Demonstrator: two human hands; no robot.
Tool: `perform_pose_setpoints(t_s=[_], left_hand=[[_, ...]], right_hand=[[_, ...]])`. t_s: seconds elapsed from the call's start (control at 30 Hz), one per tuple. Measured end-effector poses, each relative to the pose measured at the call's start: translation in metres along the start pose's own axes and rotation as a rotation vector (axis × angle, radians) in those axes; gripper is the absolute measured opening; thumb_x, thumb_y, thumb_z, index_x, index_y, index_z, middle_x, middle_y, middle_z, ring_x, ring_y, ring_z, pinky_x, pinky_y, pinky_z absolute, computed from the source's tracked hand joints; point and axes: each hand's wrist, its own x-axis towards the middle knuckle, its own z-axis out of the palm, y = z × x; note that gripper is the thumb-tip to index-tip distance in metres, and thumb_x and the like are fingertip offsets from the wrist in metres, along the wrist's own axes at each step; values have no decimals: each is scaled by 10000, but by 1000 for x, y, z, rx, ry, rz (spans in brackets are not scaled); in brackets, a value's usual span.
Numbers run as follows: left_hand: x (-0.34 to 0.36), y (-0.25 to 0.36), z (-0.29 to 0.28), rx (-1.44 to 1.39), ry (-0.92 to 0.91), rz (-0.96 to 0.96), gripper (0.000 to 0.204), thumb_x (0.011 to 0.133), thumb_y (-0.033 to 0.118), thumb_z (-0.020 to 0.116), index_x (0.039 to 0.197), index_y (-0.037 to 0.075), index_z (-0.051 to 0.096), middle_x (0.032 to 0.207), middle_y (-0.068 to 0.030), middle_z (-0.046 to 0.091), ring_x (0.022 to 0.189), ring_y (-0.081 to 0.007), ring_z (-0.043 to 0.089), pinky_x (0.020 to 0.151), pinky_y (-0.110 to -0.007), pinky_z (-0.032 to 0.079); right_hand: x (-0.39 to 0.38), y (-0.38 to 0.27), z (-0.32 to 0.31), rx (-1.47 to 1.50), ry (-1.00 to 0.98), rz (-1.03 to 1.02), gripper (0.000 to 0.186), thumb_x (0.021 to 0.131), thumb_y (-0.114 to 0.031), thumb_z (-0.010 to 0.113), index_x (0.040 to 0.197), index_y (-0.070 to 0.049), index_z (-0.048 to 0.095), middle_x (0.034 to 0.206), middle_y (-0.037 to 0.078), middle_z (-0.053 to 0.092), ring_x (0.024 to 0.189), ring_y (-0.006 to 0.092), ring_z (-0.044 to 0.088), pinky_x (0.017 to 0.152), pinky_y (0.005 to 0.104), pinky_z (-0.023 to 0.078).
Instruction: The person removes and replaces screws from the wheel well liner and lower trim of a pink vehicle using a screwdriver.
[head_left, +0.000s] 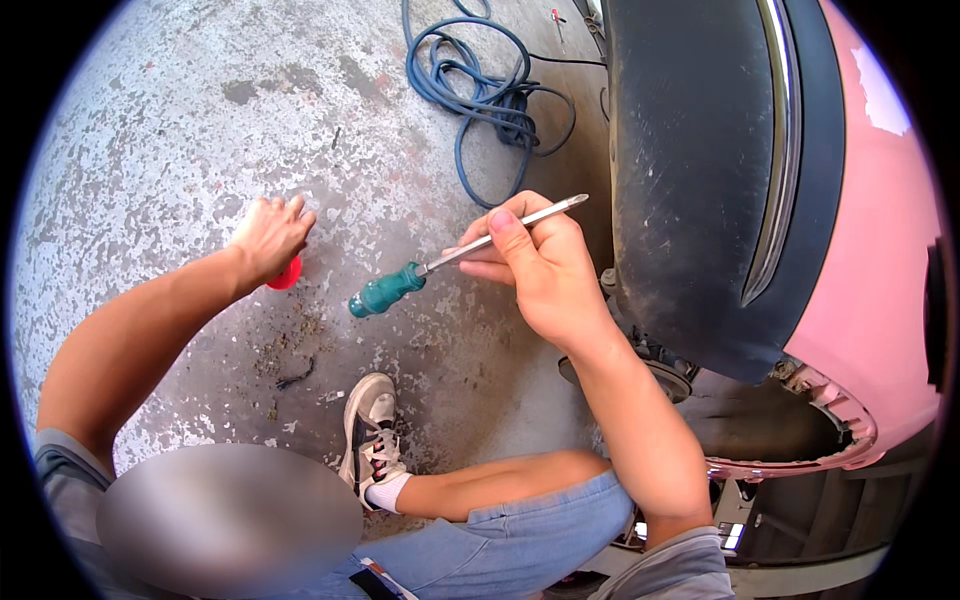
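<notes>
Head view: the right hand pinches a screwdriver by its shaft, tip toward the chrome-trimmed black panel; the left hand curls by a red object, hold unclear. Tool handling seems under way; using the tip would call for regripping the teal handle.
</notes>
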Motion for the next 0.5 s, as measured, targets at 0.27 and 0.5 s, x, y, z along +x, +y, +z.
perform_pose_setpoints(t_s=[0.27, 0.5], left_hand=[[30, 101, -48, -2003, 274, -129, 472, 1006, 404, 376, 923, 4, 612, 719, -13, 554, 686, -98, 499, 626, -256, 410], [27, 83, -34, -1833, 480, -225, 390, 991, 297, 460, 795, -12, 596, 669, 11, 503, 624, -67, 409, 562, -245, 344]], right_hand=[[21, -2, -4, 24, 296, 8, 259, 1007, -258, 413, 936, -17, 476, 915, 137, 609, 900, 301, 671, 767, 350, 573], [21, 4, -1, 67, 249, -14, 244, 1009, -218, 404, 967, 12, 476, 963, 159, 617, 931, 261, 659, 811, 330, 560]])
